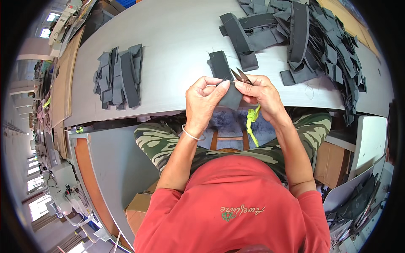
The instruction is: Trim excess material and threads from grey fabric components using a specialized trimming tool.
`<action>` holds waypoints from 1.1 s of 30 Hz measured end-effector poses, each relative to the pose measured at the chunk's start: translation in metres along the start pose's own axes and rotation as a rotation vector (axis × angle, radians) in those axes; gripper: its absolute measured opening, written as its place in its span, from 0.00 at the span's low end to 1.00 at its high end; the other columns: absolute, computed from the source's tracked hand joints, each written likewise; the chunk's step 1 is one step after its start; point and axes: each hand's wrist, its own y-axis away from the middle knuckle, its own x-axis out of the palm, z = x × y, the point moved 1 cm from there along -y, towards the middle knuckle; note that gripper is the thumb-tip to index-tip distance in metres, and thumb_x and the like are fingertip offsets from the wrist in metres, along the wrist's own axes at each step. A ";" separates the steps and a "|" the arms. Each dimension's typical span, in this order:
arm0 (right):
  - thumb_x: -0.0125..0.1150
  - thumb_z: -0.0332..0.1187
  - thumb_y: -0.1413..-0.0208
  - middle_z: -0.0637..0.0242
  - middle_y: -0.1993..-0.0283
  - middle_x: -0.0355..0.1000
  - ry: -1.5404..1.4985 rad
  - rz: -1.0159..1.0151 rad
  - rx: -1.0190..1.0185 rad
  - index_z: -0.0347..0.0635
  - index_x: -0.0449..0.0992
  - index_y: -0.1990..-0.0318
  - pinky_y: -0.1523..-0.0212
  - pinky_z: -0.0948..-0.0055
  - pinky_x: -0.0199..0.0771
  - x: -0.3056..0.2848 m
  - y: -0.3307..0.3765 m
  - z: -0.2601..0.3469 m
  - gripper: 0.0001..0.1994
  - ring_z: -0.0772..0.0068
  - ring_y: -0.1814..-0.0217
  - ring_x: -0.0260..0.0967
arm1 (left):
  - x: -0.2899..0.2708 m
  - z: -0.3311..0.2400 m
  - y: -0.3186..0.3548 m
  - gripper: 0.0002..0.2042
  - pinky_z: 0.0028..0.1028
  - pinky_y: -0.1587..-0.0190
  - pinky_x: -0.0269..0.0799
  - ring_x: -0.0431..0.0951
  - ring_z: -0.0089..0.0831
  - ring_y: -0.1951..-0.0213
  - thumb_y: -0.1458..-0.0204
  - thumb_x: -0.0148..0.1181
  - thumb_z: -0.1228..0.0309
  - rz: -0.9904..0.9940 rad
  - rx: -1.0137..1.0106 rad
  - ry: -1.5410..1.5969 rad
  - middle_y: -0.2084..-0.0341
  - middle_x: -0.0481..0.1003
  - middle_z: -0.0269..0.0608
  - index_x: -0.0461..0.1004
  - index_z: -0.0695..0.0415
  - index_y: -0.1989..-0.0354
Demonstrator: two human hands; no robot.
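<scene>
Near the table's front edge, my left hand pinches a dark grey fabric strip between thumb and fingers. One end of the strip lies on the table; the other hangs below my fingertips. My right hand is closed around small dark thread snips, their pointed blades up and apart. Its thumb and finger also meet at the strip's edge, beside my left thumb. A bright yellow-green ribbon dangles under my right hand. Whether a thread is pinched there is too small to tell.
A large, loose heap of dark fabric strips covers the table's right side, some hanging over the front edge. On the left lies a smaller, neater pile of strips. Loose threads lie on the pale tabletop. Cardboard boxes stand below.
</scene>
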 end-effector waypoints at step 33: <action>0.56 0.13 0.64 0.63 0.71 0.68 0.868 -0.164 -0.482 0.47 0.73 0.51 0.71 0.71 0.69 0.024 0.054 -0.032 0.27 0.65 0.73 0.68 | -0.003 0.022 -0.016 0.24 0.18 0.66 0.70 0.73 0.21 0.68 0.51 0.66 0.74 -0.132 0.009 0.101 0.68 0.72 0.37 0.59 0.66 0.49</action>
